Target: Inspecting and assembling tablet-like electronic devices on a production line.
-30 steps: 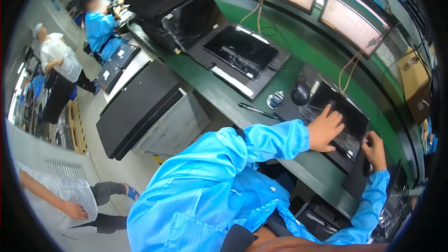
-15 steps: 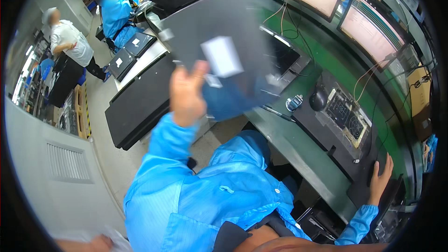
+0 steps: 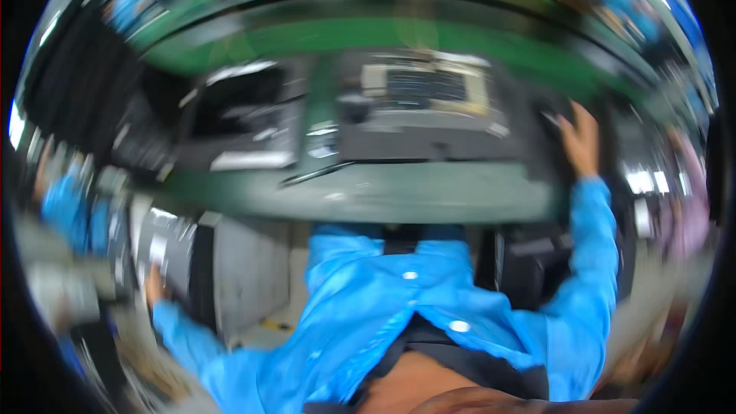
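Note:
Motion smears much of the picture. Far out at the left, my left hand (image 3: 156,287) is at the near edge of a dark, closed laptop (image 3: 175,241) with a white label. Its thumb lies over the top face, and the other fingers are hidden. My right hand (image 3: 583,138) rests on the dark surface at the right of the bench, thumb and fingers apart, holding nothing. Left of it sits a keypad-like board (image 3: 425,84) in a pale frame on a black mat (image 3: 429,146).
An opened laptop-like device (image 3: 245,103) stands on the bench's left part. A pen-like stick (image 3: 318,174) lies along the green bench's front edge (image 3: 414,203). Small metal part (image 3: 322,142) beside the mat. A blurred person in blue (image 3: 69,211) is at far left, another in pink (image 3: 685,199) at right.
The view has swung round to face the bench. My left hand has carried the laptop from in front of me out to the left and lower. My right hand remains over the bench's right end.

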Tool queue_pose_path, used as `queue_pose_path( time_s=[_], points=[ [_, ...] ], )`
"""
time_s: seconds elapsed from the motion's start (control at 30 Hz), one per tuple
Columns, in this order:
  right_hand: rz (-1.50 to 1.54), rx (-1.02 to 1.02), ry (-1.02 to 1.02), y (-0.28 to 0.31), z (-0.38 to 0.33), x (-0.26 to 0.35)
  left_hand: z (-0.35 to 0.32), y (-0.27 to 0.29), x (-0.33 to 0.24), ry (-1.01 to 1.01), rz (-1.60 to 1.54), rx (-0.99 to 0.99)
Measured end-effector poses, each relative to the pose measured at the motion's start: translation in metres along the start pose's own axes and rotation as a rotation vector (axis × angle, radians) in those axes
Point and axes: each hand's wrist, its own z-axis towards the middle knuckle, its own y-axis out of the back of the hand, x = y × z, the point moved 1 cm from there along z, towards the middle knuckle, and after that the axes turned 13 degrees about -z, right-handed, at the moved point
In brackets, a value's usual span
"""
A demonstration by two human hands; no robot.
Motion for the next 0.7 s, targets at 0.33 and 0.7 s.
queue_pose_path(
  time_s=[0.33, 0.7],
  points=[
    [-0.057, -0.171, 0.142, -0.008, -0.024, -0.015, -0.357, -0.316, -0.154, -1.102, 0.218, 0.751],
    [-0.065, -0.074, 0.210, -0.019, -0.014, 0.005, -0.517, -0.473, -0.107, -1.496, -0.033, 1.549]
  ],
)
